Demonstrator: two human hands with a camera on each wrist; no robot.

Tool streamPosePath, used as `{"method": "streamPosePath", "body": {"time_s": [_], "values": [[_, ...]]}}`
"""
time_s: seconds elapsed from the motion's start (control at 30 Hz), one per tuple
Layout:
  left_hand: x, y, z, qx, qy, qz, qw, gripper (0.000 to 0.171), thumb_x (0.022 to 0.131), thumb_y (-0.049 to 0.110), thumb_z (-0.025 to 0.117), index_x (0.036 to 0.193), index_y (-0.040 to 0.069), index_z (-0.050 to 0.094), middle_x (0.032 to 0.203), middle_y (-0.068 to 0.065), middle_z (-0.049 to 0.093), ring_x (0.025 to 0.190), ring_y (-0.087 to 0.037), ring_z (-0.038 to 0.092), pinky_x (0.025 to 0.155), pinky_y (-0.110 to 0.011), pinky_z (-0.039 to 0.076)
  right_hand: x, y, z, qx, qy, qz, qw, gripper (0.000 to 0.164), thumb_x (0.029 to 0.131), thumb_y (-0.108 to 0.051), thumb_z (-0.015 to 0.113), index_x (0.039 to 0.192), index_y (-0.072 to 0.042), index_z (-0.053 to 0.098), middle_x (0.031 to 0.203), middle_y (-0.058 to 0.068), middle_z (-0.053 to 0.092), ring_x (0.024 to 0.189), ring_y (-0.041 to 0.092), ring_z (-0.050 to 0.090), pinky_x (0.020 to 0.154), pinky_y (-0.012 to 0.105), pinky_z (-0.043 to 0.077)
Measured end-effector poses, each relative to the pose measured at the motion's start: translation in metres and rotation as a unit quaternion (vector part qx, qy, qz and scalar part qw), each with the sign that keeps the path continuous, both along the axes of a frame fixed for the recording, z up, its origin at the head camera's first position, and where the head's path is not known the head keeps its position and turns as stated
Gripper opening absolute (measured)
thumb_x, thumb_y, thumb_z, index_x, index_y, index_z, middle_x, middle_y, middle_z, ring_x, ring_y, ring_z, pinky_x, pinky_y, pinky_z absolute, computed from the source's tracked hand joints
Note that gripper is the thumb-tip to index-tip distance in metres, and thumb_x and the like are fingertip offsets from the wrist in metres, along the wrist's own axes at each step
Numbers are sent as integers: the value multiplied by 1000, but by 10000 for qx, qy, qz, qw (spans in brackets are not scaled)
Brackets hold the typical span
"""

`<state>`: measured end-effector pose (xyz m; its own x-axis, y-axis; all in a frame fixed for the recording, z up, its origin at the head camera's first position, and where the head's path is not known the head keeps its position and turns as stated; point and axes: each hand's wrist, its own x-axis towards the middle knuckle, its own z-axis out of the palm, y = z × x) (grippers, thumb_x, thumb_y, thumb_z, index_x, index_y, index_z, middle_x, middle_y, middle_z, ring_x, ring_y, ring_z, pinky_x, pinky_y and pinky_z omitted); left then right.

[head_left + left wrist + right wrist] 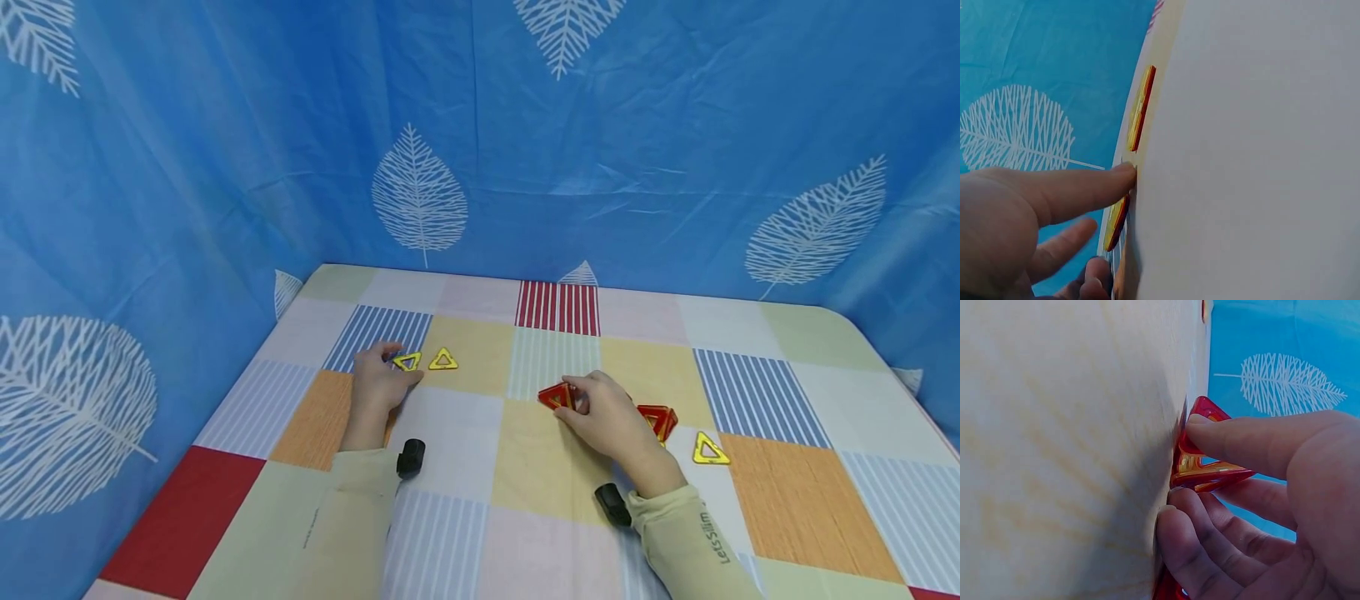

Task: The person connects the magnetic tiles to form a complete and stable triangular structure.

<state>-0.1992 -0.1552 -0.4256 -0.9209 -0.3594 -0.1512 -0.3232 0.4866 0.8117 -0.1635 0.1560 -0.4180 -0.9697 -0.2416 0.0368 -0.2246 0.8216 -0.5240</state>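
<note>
Around a yellow triangle tile (407,362) is the left hand (381,382), its thumb straight in the left wrist view and its fingers spread loosely. A second yellow triangle tile (443,359) lies just to the right of that hand. The right hand (603,412) pinches a red triangle tile (1200,450) between thumb and fingers, tilted up from the tablecloth. Yellow or orange shows inside its frame; whether several tiles are joined there I cannot tell. Beside the right hand lies a red triangular piece (657,421), partly hidden by the hand.
Another yellow triangle tile (709,449) lies right of the right forearm. A patchwork tablecloth (442,550) covers the table. A blue curtain with white leaf prints (480,200) hangs along its back and sides. Each wrist carries a black device (411,458).
</note>
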Motion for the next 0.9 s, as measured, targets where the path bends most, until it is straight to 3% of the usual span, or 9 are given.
{"method": "streamPosePath", "body": {"time_s": [0.17,0.4,0.5,0.6,0.67,0.77,0.83,0.9], "values": [[1,0,3,-259,-189,37,9995,60,85,15,81,137,-3,57,135,-23,47,121,-38,49,99,-50,44,1,0,2,50,-70,-104,9999,54,88,-17,80,134,3,61,98,11,57,71,16,50,61,31,45],[0,1,3,-272,-212,22,9994,53,86,15,80,133,-1,61,129,-22,57,118,-36,54,96,-48,47,1,2,3,106,-150,-177,9997,56,88,-17,80,136,3,60,100,12,57,74,18,51,63,31,46],[-1,4,4,-174,-127,39,9998,53,88,17,78,135,1,60,131,-21,57,118,-35,55,96,-47,49,2,3,3,103,-140,-188,9997,55,88,-17,80,136,3,60,99,12,57,74,18,51,63,32,46],[0,8,7,-210,185,-120,9995,53,88,20,77,136,3,61,132,-19,56,115,-33,55,93,-45,50,2,3,3,91,-121,-182,9997,55,88,-17,80,135,3,60,98,12,57,73,18,51,63,32,46],[1,13,11,-295,511,-436,9973,52,88,21,79,135,5,63,129,-17,57,107,-31,55,85,-43,51,2,3,2,98,-98,-158,9998,55,88,-17,79,135,4,60,98,12,57,72,17,51,63,32,46],[4,23,19,-449,983,-1308,9855,52,85,20,82,133,8,65,120,-12,61,94,-26,55,70,-38,48,1,3,1,125,-54,-151,9998,55,88,-17,79,135,4,60,99,13,57,72,17,51,63,32,46],[7,32,23,-361,1138,-2076,9709,53,82,18,85,131,9,67,113,-11,62,84,-24,54,62,-34,44,0,3,1,153,-13,-147,9998,54,88,-16,79,135,5,60,99,13,57,73,17,51,63,32,46],[10,41,26,-296,1165,-2880,9501,53,81,16,87,130,9,68,111,-8,64,81,-21,54,60,-30,45,-1,4,0,158,21,-157,9997,54,88,-15,79,135,5,60,100,14,58,73,18,51,64,33,46]]}}
